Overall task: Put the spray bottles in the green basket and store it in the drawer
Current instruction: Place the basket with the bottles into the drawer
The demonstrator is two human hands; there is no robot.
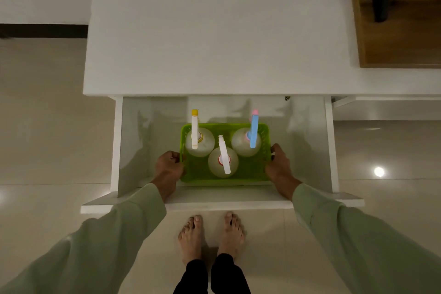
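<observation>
Basket (260, 173), green, sits inside the open drawer (307, 145) below the white bench (214, 31). Three spray bottles stand in it: yellow (200, 142), white (223, 162) and blue (245, 142). Left hand (168, 169) grips the left rim; right hand (279, 168) grips the right rim.

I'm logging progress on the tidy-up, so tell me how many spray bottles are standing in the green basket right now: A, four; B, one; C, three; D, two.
C: the green basket, held by the left hand and right hand over the open drawer, holds three: the yellow-nozzle bottle, the white-nozzle bottle and the blue-nozzle bottle.
</observation>
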